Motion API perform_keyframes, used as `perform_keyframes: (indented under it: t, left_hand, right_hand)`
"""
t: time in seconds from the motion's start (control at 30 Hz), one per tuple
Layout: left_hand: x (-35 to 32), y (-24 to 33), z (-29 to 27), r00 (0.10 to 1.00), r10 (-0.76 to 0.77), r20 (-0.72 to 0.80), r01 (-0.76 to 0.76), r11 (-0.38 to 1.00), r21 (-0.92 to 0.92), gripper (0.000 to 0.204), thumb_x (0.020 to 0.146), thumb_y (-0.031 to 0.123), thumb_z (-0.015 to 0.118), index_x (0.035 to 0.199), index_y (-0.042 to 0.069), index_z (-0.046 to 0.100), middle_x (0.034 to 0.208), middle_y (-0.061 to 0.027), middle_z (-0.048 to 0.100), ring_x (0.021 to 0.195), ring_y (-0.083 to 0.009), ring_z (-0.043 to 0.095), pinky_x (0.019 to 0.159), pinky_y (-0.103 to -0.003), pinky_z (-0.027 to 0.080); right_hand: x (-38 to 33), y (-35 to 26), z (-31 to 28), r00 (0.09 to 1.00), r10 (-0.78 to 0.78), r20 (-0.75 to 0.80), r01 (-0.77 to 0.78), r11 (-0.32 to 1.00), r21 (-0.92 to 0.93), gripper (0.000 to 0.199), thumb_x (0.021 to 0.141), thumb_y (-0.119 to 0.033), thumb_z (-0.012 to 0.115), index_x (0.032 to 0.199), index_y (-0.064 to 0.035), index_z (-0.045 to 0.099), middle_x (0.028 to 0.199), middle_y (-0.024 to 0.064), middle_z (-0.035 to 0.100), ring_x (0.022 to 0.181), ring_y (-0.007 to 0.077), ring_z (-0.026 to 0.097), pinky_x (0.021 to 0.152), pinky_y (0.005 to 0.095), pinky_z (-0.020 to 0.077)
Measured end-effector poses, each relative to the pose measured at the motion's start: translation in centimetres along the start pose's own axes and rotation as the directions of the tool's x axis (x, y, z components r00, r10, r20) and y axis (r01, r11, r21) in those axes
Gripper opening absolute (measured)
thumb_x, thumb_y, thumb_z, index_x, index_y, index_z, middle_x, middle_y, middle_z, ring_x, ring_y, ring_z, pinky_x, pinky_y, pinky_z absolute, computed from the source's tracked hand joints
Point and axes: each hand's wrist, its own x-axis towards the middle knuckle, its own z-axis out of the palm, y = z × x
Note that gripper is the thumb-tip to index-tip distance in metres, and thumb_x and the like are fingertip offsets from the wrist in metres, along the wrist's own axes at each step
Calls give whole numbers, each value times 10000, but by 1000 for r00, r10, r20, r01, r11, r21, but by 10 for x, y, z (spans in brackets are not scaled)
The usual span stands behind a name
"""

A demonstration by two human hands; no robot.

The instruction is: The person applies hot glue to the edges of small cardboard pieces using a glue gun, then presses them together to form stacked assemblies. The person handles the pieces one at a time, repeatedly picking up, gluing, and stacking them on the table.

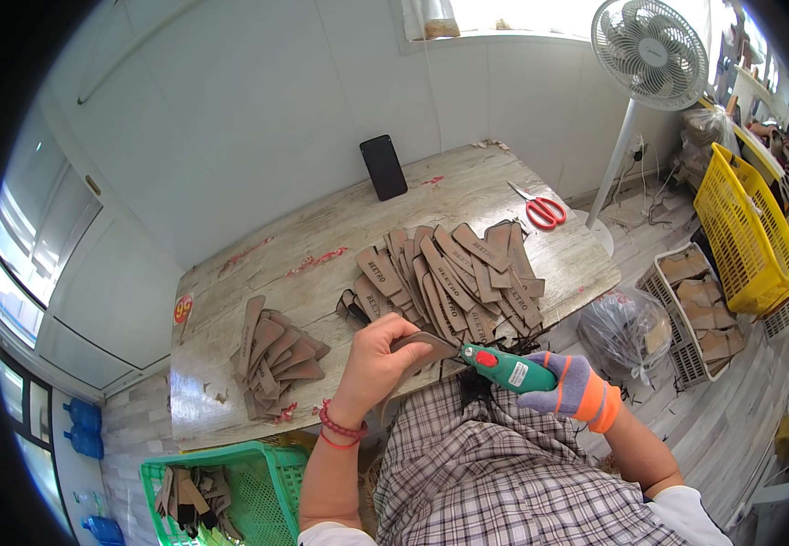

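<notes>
Left hand (374,362), bare, red bead bracelet (340,429) at the wrist, pinches a brown leather strip (420,346) at the near table edge, fingers closed around its left end. The strip's long axis runs roughly left-right, free end pointing right toward the tool tip. Right hand (575,387), in a purple-and-orange glove, is wrapped around a green handheld power tool (506,368); the tool lies along the same left-right line, nose pointing left and meeting the strip's right end. Contact point is small, can't tell the exact touch.

Just behind the hands: a large fanned heap of brown strips (453,278), overlapping, crowding the table edge. Smaller pile of strips (276,350) to the left, apart from the heap. Further back on the wooden table (321,237): red-handled scissors (540,209) at right, black phone (383,166) leaning against the wall.

Containers: green crate (262,464) at lower left holds a few brown pieces. White basket (686,309) on the floor at right holds tan pieces; clear plastic bag (622,332) beside it. Yellow crate (745,232) further right, contents not visible. White standing fan (649,50) behind.
</notes>
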Motion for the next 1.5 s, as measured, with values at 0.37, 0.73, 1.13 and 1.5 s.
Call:
perform_keyframes:
  t: [0.37, 0.73, 1.13, 1.5]
  left_hand:
    - [4, 5, 4, 961, -174, 216, 191, 980, -60, 127, 784, 63, 709, 843, -41, 667, 781, -25, 603, 714, -90, 548, 648, -249, 450]
    - [-2, -26, -116, 956, -282, -82, 291, 948, 133, 180, 797, 129, 682, 880, -28, 653, 769, -59, 606, 746, -134, 574, 664, -276, 451]
    - [66, -189, -43, 872, -26, -489, 438, 486, 756, 427, 804, 351, 714, 1072, 25, 646, 1240, -160, 548, 1260, -347, 406, 1040, -490, 319]
    - [81, -175, -11, 587, -340, -735, 403, 910, -99, 231, 757, 47, 727, 956, 40, 608, 1109, -106, 594, 1006, -261, 564, 890, -379, 434]
  right_hand:
    - [6, 11, 6, 998, -50, 28, 50, 999, 7, 613, 743, -265, 832, 1225, 17, 580, 908, 47, 692, 758, 69, 626, 700, 238, 524]
    - [10, 10, 16, 999, 26, -20, -23, 991, 131, 580, 761, -257, 813, 1225, -1, 577, 814, 40, 676, 645, 63, 614, 592, 207, 499]
    - [13, 32, 24, 997, 63, -36, -57, 987, 153, 540, 759, -284, 824, 1168, -10, 602, 777, 28, 670, 630, 56, 603, 576, 207, 493]
    - [19, 26, 32, 996, 64, -55, -59, 995, 80, 569, 764, -311, 816, 1188, -7, 589, 729, 24, 649, 575, 54, 568, 535, 212, 474]
